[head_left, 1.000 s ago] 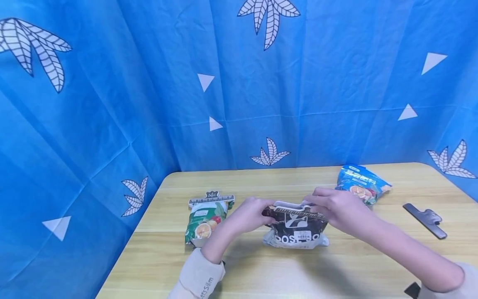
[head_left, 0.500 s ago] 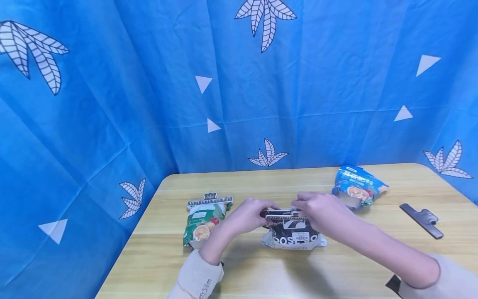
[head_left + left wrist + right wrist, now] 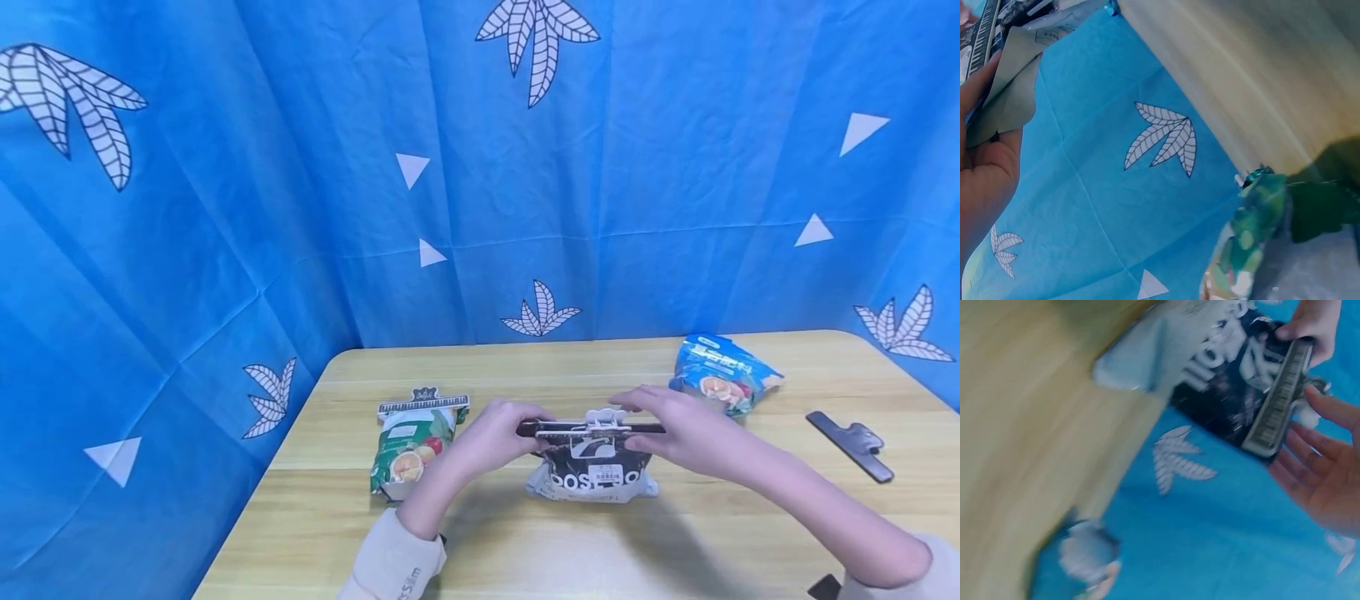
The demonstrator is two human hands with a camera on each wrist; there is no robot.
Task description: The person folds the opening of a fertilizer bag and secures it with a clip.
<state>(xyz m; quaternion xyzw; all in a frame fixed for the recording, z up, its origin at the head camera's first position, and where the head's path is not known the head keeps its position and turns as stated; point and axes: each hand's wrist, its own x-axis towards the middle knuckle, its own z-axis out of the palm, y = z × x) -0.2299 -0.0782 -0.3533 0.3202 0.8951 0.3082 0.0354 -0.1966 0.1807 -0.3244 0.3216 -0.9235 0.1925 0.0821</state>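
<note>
Above the tabletop point(image 3: 540, 550), the black bag point(image 3: 596, 465) is held in nearly the same spot as half a second ago; whether its base is touching cannot be told. Its upper left corner is pinched by the left hand point(image 3: 501, 437), together with the clip's end. The right hand point(image 3: 686, 433), then bunched over the clip's middle, has been drawn to the right and opened, its thumb and fingers spread around the clip's right end; the bag lies just to its left. The clip point(image 3: 591, 430) is now seen straight across the bag's top, its handle point(image 3: 606, 416) uncovered, so the mouth is judged to be clamped.
</note>
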